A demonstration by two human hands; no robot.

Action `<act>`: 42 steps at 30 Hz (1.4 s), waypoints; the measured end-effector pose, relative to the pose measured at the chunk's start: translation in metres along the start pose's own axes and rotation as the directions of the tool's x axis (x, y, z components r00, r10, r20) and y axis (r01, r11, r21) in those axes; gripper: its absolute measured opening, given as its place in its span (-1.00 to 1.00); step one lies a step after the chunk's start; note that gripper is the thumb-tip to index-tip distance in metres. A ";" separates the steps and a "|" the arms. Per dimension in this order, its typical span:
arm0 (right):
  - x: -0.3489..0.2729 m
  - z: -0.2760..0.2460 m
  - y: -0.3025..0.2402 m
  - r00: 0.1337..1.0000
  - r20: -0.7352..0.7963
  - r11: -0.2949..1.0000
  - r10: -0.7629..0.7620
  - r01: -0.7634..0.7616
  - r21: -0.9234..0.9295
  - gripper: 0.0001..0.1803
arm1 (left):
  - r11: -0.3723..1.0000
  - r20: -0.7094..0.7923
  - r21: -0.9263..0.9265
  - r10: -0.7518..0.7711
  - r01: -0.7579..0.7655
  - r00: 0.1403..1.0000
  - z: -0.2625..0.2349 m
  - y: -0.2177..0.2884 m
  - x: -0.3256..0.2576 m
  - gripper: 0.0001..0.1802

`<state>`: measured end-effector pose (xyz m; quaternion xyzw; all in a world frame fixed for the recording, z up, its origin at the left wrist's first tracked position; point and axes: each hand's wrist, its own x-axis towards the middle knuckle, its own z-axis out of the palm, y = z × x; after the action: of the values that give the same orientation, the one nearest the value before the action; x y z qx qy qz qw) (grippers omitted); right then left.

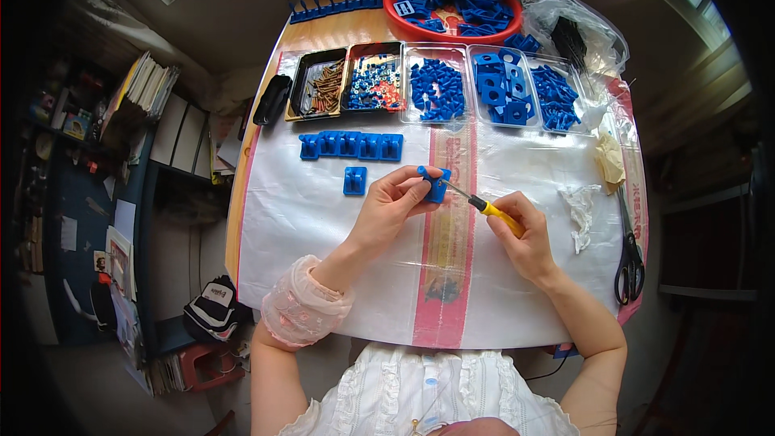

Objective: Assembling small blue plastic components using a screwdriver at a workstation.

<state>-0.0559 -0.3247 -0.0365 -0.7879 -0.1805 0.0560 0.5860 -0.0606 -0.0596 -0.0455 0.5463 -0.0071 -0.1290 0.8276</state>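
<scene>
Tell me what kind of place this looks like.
Probably a small home workbench for hand assembly. The left hand holds a blue plastic part while the right hand drives a yellow-handled screwdriver into it. Sorted trays of screws and blue pieces line the plastic-covered table.

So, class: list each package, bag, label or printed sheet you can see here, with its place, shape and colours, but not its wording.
Printed plastic sheet: covers the table, white, with a pink lettered stripe down the middle.
Clear plastic bag: far right corner, crumpled, holding black parts.
Clear trays: far row, rectangular, holding blue parts.
Stacked papers: shelf on the left, mixed colours.
</scene>
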 end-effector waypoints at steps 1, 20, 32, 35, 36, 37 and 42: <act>0.000 0.000 0.002 1.000 0.003 1.000 0.015 -0.015 0.012 -0.86 | 0.999 -0.001 0.041 -0.013 0.013 1.000 0.000 0.000 0.000 -0.65; 0.003 -0.003 0.000 0.999 -0.016 0.998 0.034 -0.033 0.050 -0.89 | 1.000 0.018 -0.015 0.010 -0.010 1.000 -0.005 -0.007 0.004 -0.72; 0.002 -0.002 0.003 0.999 -0.016 0.997 0.050 -0.048 0.064 -0.89 | 0.999 -0.006 -0.033 -0.040 0.039 0.999 -0.004 -0.003 0.004 -0.74; 0.002 -0.001 0.002 0.999 -0.004 0.997 0.048 -0.048 0.058 -0.89 | 1.000 0.004 -0.026 -0.013 0.013 1.000 -0.006 -0.007 0.004 -0.73; 0.003 -0.001 0.001 0.999 0.002 0.997 0.052 -0.052 0.060 -0.89 | 0.999 -0.004 -0.030 -0.023 0.023 1.000 -0.006 -0.006 0.004 -0.74; 0.003 -0.001 0.000 0.998 0.008 0.996 0.056 -0.056 0.063 -0.89 | 1.000 -0.001 0.007 0.008 -0.008 1.000 -0.005 -0.007 0.004 -0.74; 0.003 -0.003 0.000 0.998 0.011 0.998 0.054 -0.054 0.036 -0.88 | 0.973 -0.007 0.224 0.059 -0.056 0.998 -0.002 -0.005 0.002 -0.76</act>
<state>-0.0522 -0.3264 -0.0350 -0.7815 -0.1611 0.0791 0.5976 -0.0596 -0.0601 -0.0506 0.6363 -0.0315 -0.0996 0.7643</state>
